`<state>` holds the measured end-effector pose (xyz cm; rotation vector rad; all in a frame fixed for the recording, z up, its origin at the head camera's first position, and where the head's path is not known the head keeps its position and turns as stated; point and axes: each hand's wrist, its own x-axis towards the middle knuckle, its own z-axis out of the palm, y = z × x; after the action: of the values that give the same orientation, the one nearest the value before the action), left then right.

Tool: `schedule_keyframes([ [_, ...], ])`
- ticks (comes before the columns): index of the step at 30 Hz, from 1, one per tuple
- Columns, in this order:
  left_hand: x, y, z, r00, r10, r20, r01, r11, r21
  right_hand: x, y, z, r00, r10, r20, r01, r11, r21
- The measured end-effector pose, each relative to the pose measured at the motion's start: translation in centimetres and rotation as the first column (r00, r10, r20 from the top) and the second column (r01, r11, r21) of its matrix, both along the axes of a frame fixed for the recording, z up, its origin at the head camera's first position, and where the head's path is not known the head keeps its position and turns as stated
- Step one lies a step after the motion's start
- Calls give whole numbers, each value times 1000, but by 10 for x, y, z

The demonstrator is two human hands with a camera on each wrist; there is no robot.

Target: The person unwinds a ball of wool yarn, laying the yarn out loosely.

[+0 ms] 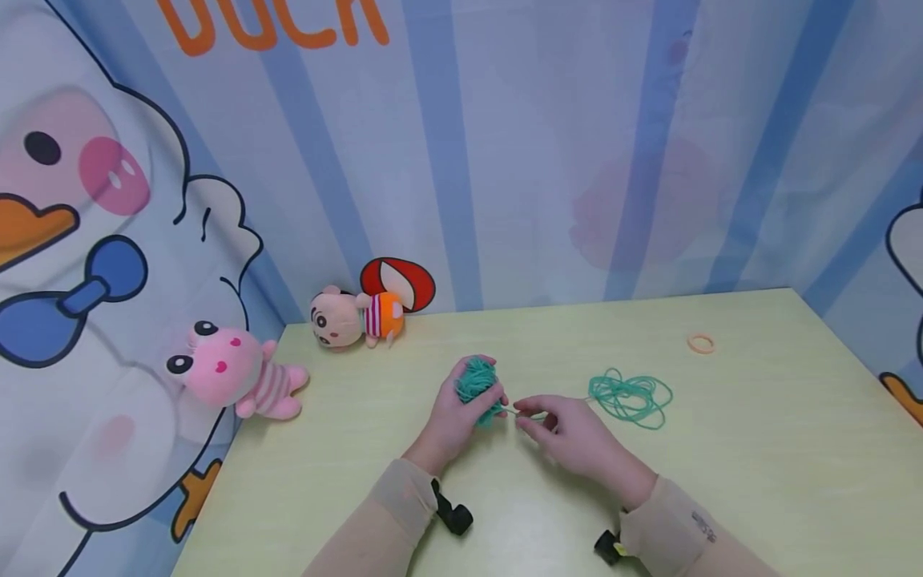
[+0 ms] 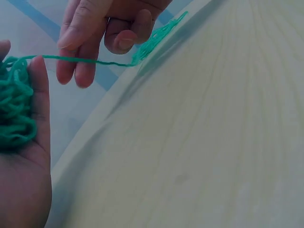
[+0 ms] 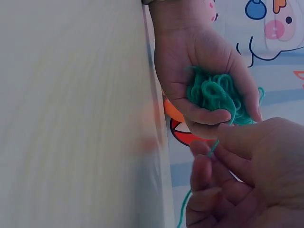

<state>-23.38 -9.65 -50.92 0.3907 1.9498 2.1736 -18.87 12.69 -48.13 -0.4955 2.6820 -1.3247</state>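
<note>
A loose bundle of green yarn (image 1: 477, 380) sits in my left hand (image 1: 453, 417), whose fingers and thumb curl around it. To its right, my right hand (image 1: 573, 433) has the yarn strand (image 2: 97, 61) passing between its thumb and fingers. The right wrist view shows that strand running out of the bundle (image 3: 213, 92), by the right thumb and over the fingers. Beyond the right hand, a tangle of green yarn (image 1: 629, 398) lies in loose loops on the table, joined to the strand.
An orange ring (image 1: 701, 344) lies toward the table's back right. A pink plush toy (image 1: 241, 370) and a smaller plush doll in striped clothes (image 1: 360, 317) lie at the left and back left. The pale table (image 1: 757, 449) meets a striped cloth backdrop (image 1: 534, 160).
</note>
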Motion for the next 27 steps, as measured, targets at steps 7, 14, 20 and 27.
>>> schedule_keyframes([
  [7,-1,-2,-1,1000,8,-28,-9,999,-43,-2,6,3,999,-38,-31,38,999,19],
  [14,0,-6,0,999,28,-16,-29,999,-38,-6,36,21,990,-133,-36,133,991,4],
  [20,1,-7,2,999,30,-31,-31,999,-19,-14,70,27,970,-230,-84,228,973,-35],
  [27,1,-6,2,998,38,-42,-37,999,14,-19,101,26,942,-322,-94,323,946,-4],
])
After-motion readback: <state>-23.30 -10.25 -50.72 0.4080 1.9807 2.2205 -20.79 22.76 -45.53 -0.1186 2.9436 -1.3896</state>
